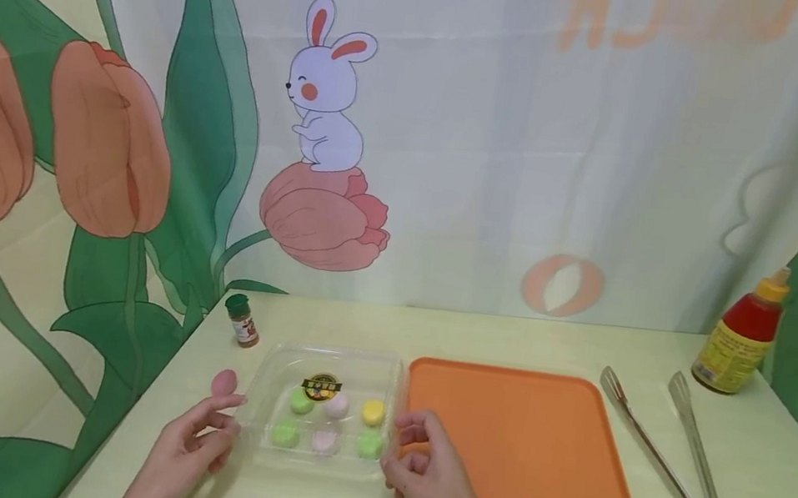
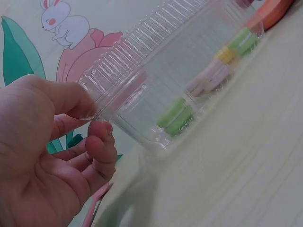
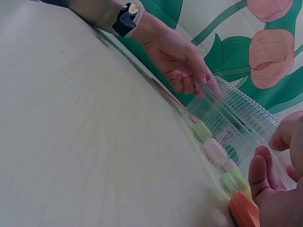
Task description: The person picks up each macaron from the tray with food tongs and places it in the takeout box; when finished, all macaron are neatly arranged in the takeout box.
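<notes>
A clear plastic box (image 1: 270, 367) with a ribbed lid (image 2: 137, 45) and a dark and gold label (image 1: 322, 387) stands in front of me. Inside lie several macarons, among them a green macaron (image 2: 175, 117), a pale pink macaron (image 1: 324, 441) and a yellow macaron (image 1: 373, 412). With thumb and fingertips, my left hand (image 1: 187, 450) pinches the lid's rim at the left near corner. On the opposite side, my right hand (image 1: 433, 476) pinches the rim between thumb and fingers. The macarons sit below, on the box's floor.
Right of the box lies an orange tray (image 1: 517, 441), close against it. Farther right are metal tongs (image 1: 673, 470) and a red sauce bottle (image 1: 739, 336) with a yellow cap. A small green-capped spice jar (image 1: 242, 321) and a pink rounded object (image 1: 225, 383) are at the left.
</notes>
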Available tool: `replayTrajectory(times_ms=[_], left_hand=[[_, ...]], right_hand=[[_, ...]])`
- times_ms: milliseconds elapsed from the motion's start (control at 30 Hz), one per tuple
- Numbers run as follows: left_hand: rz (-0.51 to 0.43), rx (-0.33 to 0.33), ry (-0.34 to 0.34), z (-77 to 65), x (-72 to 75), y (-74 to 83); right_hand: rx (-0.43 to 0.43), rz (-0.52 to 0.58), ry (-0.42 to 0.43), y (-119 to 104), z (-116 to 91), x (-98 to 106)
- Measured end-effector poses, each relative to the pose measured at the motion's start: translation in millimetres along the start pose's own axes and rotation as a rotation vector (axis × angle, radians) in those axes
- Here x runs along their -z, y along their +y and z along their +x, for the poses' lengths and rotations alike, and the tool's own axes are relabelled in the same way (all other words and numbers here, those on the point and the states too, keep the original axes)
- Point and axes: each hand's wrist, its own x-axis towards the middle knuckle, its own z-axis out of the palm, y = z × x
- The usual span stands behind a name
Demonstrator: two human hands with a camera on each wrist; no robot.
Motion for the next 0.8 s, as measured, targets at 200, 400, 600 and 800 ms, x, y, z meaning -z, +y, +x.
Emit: replayTrajectory(times_ms=[200,400,600,800], left_hand=[[-0.011,0.077,0.004,0.1,0.0,1.1],[-0.033,0.077,-0.001,1.9,-0.5,1.7],[-0.066,0.021,0.003,0.3,-0.5,1.3],[-0.079,0.085,0.021,0.5,-0.2,1.2]], right_hand=[[0.008,0.053,0.013,2.8,-0.1,-3.8],[-0.005,0.094,0.037,-1.1,-0.5,-5.2],[-0.033,0.115,0.067,-4.7,1.3,-7.1],[-0.067,0.110,0.083,-3.6,1.4,-10.0]])
